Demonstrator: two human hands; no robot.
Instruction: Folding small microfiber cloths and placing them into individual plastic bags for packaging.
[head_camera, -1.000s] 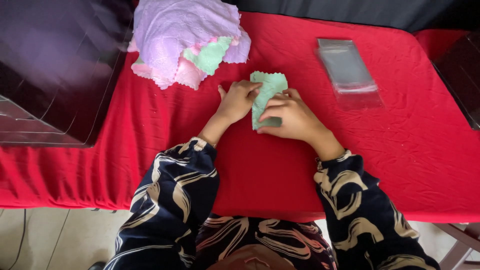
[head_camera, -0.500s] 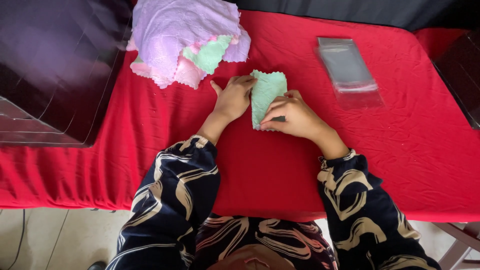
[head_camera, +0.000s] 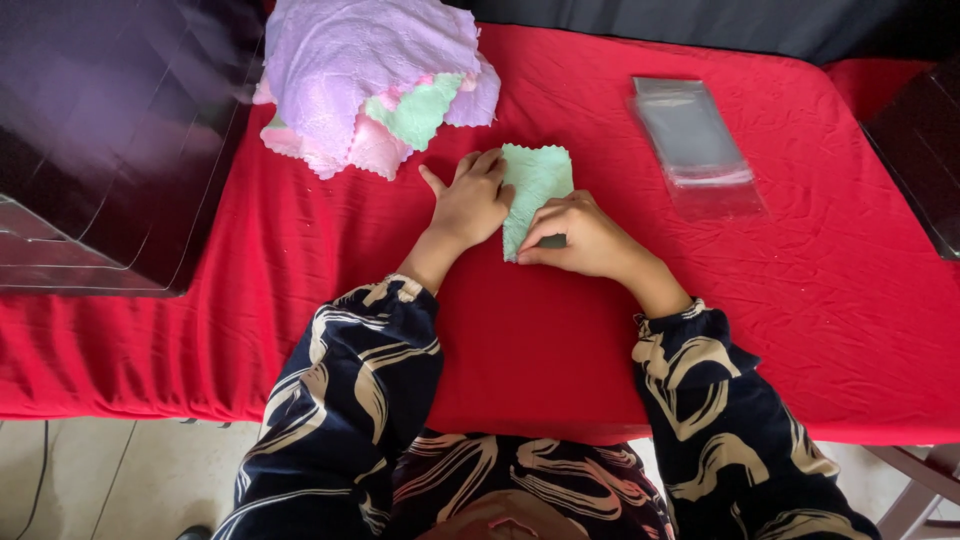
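Note:
A small light-green cloth (head_camera: 536, 180) with zigzag edges lies folded on the red tablecloth (head_camera: 560, 330). My left hand (head_camera: 470, 200) rests flat at the cloth's left edge, fingers together on it. My right hand (head_camera: 580, 235) has its fingers curled over the cloth's lower right corner, pinching the fold. Both arms wear dark sleeves with a tan swirl pattern.
A pile of lilac, pink and green cloths (head_camera: 370, 80) sits at the back left. A stack of clear plastic bags (head_camera: 695, 145) lies at the back right. A dark transparent box (head_camera: 110, 140) stands at the left, another dark object (head_camera: 925, 150) at the right edge.
The green cloth has been pressed flatter into a narrower fold. My right hand has slid a little lower on its corner, while the left hand stays at the left edge.

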